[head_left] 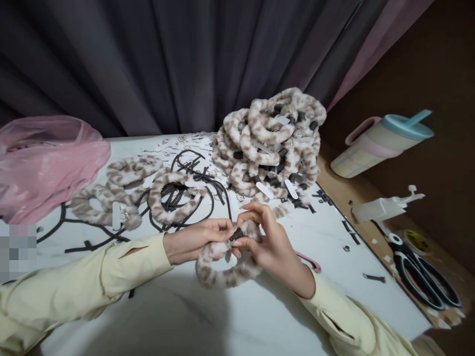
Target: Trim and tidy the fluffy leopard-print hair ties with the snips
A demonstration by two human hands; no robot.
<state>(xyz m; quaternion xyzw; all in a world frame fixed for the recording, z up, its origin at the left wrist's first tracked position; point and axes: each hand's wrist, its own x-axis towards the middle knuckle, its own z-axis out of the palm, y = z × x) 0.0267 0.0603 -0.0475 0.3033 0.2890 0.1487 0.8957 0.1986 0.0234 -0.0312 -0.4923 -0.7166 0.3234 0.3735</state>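
Over the front of the table, a fluffy white-and-brown plush ring (pixel 222 277) hangs between both my hands. My left hand (pixel 200 240) pinches its upper left side, thumb on top. A dark cord (pixel 236 234) is wound in tight coils round the ring's top, between my fingertips. My right hand (pixel 269 242) is closed on the right of the coils, thumb and fingers curled at the ring; whether it grips the cord's end is hidden. Another plush ring (pixel 158 200) lies just beyond my left hand, with a white tag on it.
A heap of plush rings (pixel 267 133) stands at the back right. Dark cords (pixel 185 198) lie tangled behind my left hand. A pink bag (pixel 55 158) is at left. On the right are a tumbler (pixel 374 146), a small bottle (pixel 382 208) and scissors (pixel 419 272).
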